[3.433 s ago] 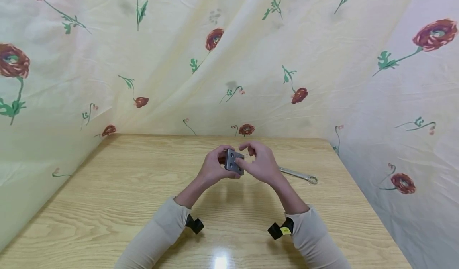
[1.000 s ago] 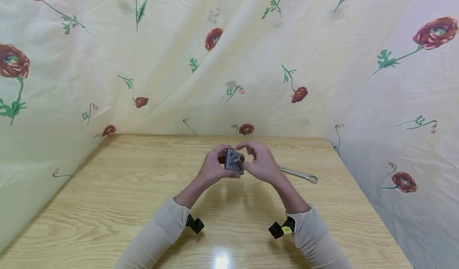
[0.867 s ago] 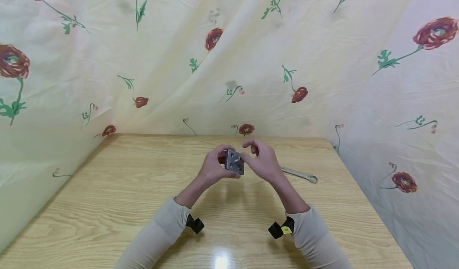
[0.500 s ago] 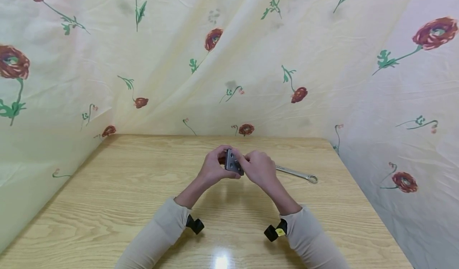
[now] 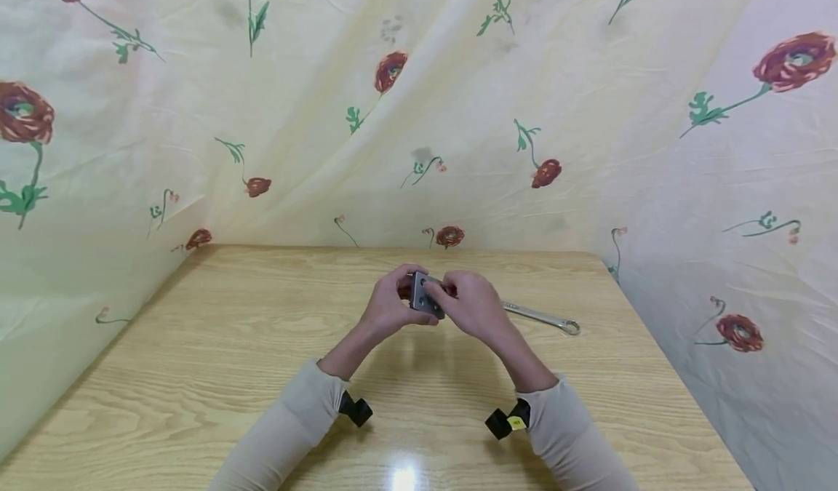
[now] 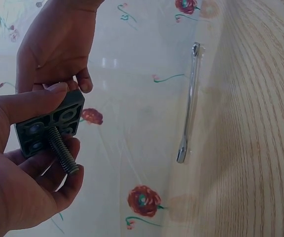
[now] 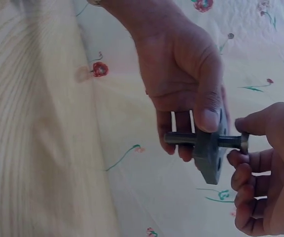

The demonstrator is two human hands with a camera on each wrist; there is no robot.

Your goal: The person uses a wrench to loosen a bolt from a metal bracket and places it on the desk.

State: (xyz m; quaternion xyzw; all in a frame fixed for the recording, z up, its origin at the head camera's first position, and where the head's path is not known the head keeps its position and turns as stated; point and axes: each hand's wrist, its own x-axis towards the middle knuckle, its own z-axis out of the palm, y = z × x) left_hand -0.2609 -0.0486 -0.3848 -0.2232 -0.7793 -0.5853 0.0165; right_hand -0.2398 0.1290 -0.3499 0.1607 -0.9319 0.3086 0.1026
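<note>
My left hand [image 5: 388,305] grips a dark grey square plate [image 7: 210,157] by its edges, thumb on one side and fingers on the other. The plate has round holes and is held above the table. Through its middle runs a metal bolt [image 6: 62,150], its threaded shank sticking out on the left hand's side. On the opposite face, my right hand [image 7: 276,173] pinches the bolt's head between thumb and curled fingers. In the head view, the right thumb partly covers the plate's face and the bolt head is hidden.
A silver wrench [image 5: 542,317] lies on the wood-grain table [image 5: 229,374], to the right beyond the right hand. Flower-printed cloth [image 5: 314,113] hangs behind the table and along both sides. Black wrist cameras sit at both sleeve cuffs.
A second ago the bolt head showed in front of the plate. My right fingers lifted off, then came down and closed on it again. The left hand and plate stay nearly still.
</note>
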